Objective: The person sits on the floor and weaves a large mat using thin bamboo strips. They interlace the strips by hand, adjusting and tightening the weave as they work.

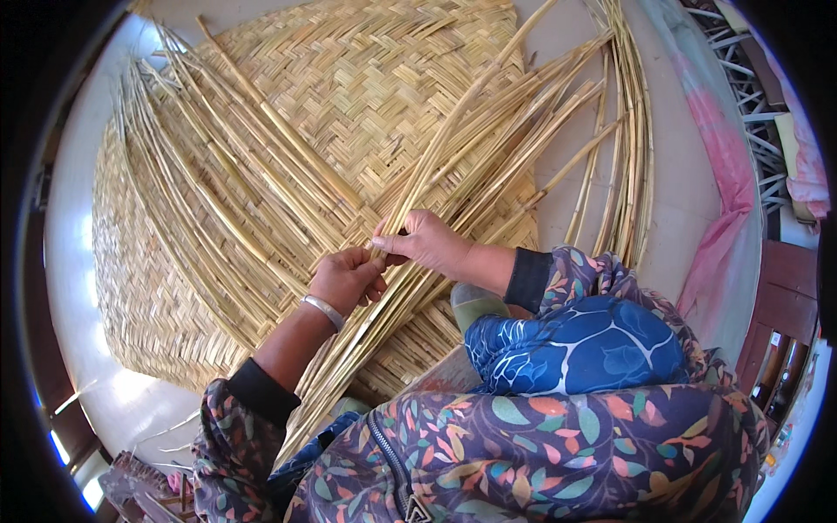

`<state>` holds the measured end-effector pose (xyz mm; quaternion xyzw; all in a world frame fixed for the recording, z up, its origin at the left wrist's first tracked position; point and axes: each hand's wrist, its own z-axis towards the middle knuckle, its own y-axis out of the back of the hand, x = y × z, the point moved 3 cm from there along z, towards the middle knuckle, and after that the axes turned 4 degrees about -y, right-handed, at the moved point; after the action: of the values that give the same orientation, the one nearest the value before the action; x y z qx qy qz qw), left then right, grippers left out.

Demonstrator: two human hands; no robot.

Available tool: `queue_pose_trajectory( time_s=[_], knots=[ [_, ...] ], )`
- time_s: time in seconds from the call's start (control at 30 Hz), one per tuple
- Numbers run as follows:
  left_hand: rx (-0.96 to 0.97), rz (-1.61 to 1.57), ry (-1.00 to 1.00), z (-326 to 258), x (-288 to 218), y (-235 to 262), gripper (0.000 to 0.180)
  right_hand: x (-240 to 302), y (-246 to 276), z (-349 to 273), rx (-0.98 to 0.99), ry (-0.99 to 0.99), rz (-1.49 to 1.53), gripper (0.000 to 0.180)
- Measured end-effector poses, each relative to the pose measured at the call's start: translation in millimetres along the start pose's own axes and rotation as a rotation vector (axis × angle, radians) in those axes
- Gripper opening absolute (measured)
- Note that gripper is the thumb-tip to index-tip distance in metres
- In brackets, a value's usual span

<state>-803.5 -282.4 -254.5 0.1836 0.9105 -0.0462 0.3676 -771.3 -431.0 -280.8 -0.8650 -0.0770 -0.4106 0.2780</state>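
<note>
My left hand (347, 277), with a silver bangle at the wrist, is closed round a long straw-coloured reed strip (434, 144). Just beyond it, my right hand (425, 242) pinches the same strip, thumb and fingers together. The strip runs from my hands up toward the far right. Beneath both hands lies a woven mat (375, 78) with a herringbone pattern. Many loose reed strips (222, 187) fan out from the weave to the far left, and another bundle (514, 148) crosses under my hands to the far right. My fingers hide the strip where they grip it.
More long strips (632, 148) lie curved on the pale floor (689, 192) at the right. A pink cloth (719, 192) and a rack of pale rods (767, 148) stand beyond them. My knee in blue patterned cloth (584, 349) is close to my right forearm.
</note>
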Motion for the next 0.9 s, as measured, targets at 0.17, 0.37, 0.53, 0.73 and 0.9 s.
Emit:
queue_pose_trajectory(
  time_s=[0.17,0.37,0.53,0.73,0.9],
  knots=[
    [0.007,0.066,0.041,-11.2,-3.4,11.4,0.016,30.4,33.9,4.2,-0.077,0.019,0.162,0.019],
    [0.063,-0.023,0.015,-9.1,0.2,8.4,0.016,19.0,52.6,11.9,-0.131,0.012,0.08,0.02],
    [0.05,0.043,0.084,-23.9,14.1,21.8,0.016,47.2,95.5,12.5,-0.181,0.052,0.252,0.016],
    [0.047,0.031,0.102,-26.3,24.4,35.1,0.016,60.9,132.3,14.4,-0.339,0.141,0.129,0.015],
    [0.004,0.109,0.155,-27.6,44.7,51.9,0.019,66.0,152.2,22.6,-0.324,0.161,0.149,0.015]
  ],
)
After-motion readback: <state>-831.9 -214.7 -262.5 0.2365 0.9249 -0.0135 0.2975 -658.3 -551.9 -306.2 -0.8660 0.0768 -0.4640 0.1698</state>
